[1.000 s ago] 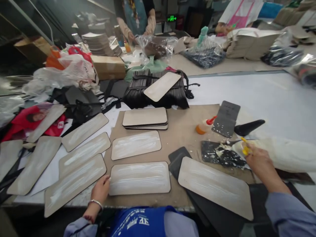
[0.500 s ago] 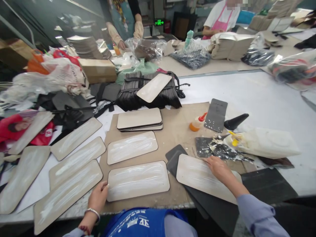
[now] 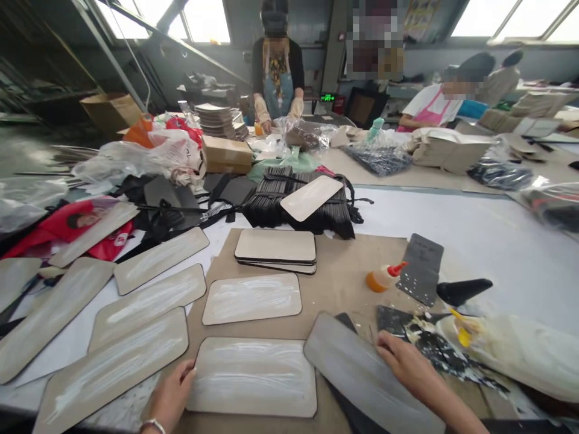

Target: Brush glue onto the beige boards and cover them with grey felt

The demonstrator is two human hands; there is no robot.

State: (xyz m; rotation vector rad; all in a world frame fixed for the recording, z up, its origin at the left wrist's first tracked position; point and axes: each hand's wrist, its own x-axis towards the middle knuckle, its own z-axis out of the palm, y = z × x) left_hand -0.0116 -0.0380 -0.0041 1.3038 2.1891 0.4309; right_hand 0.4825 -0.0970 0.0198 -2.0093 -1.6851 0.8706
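Note:
My left hand (image 3: 174, 389) is closed at the left edge of a beige rounded panel (image 3: 253, 377) streaked with white, near the front of the table. To its right, my right hand (image 3: 402, 361) has its fingers curled at the upper edge of a grey rounded panel (image 3: 357, 367), which lies slanted over darker sheets. Just behind the left-hand panel is another streaked beige panel (image 3: 253, 298). Several more streaked panels, such as this long one (image 3: 122, 361), lie to the left. A small stack of beige panels (image 3: 275, 246) sits farther back.
An orange glue bottle with a red tip (image 3: 384, 277) lies right of centre. Beyond my right hand are a white-smeared dark board (image 3: 434, 343), a large whitish bottle (image 3: 506, 349) and a black tapered object (image 3: 464, 291). Black bundled strips (image 3: 298, 202) stand behind. Co-workers stand across the table.
The view has tilted up, showing more of the room. At my right hand a grey face now shows where a streaked beige panel lay. My left hand stays at the same panel's edge.

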